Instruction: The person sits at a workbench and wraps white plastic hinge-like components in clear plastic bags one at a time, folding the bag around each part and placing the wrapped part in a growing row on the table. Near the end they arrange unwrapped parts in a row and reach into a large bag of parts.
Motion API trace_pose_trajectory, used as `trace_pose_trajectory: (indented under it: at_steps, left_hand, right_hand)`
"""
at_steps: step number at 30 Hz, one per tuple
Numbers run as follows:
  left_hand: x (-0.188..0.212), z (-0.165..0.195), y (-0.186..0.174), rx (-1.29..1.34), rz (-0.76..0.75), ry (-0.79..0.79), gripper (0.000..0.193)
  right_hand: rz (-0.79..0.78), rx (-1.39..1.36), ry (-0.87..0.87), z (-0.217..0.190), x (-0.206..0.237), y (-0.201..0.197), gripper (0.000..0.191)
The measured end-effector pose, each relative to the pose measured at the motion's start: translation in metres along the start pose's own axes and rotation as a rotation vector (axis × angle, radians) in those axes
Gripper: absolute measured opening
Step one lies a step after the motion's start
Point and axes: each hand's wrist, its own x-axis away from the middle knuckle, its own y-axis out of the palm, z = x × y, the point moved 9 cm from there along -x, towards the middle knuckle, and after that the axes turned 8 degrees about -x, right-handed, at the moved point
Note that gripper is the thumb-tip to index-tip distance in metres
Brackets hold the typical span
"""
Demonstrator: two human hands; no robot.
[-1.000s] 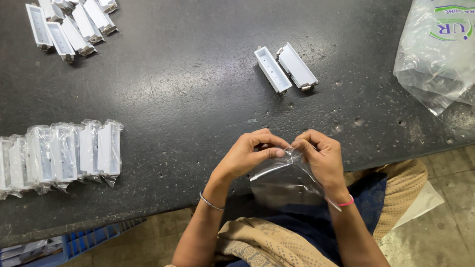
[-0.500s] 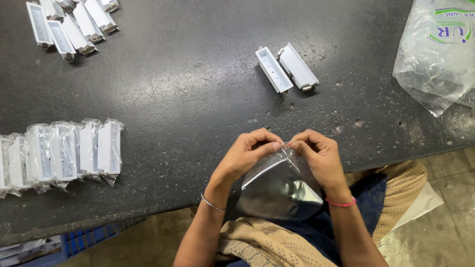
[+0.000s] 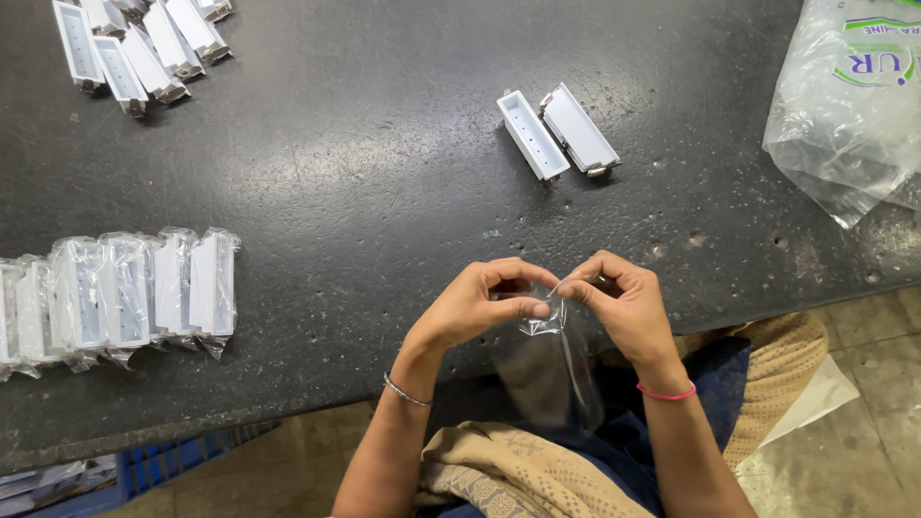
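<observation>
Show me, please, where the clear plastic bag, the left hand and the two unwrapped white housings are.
clear plastic bag point(image 3: 561, 374), head view, hanging body.
left hand point(image 3: 475, 307), head view, back.
two unwrapped white housings point(image 3: 558, 134), head view, where they meet.

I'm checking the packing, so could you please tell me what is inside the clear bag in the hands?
Nothing shows inside the clear bag; cloth shows through it. Both hands' fingertips cover its mouth.

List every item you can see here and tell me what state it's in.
Small clear bag: pinched at its mouth by both hands, hanging, empty.
Left hand: gripping the bag.
Right hand: gripping the bag.
Two white housings: unbagged, side by side.
Row of white housings: bagged.
Large plastic sack: crumpled.
</observation>
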Motion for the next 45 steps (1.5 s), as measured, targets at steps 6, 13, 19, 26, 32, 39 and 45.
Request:
trace_pose_trajectory:
  at_steps: [6,13,19,26,32,39,45]
  left_hand:
    - [0.002,0.002,0.001,0.033,-0.026,0.006,0.032]
    - [0.008,-0.011,0.02,0.189,-0.274,0.065,0.022]
    - [0.012,-0.022,-0.023,0.359,-0.04,0.159,0.035]
    - [-0.002,-0.026,-0.015,0.846,0.07,0.029,0.038]
    - [-0.008,-0.005,-0.004,0.942,-0.001,0.158,0.036]
    - [-0.012,-0.007,0.001,0.784,-0.028,0.092,0.027]
    - [-0.006,-0.014,0.045,0.959,-0.095,-0.039,0.019]
  right_hand:
    - [-0.019,-0.122,-0.003,0.009,0.002,-0.003,0.01]
    - [-0.263,-0.623,0.221,0.028,0.004,0.02,0.033]
    - [-0.305,-0.695,0.218,0.012,0.002,0.023,0.043]
    - [-0.326,-0.816,-0.073,-0.01,0.001,0.026,0.051]
    - [-0.495,-1.068,-0.043,-0.006,0.01,0.02,0.058]
    - [-0.544,-0.584,0.442,0.05,0.028,0.036,0.018]
    - [-0.595,-0.556,0.124,0.016,0.035,0.045,0.015]
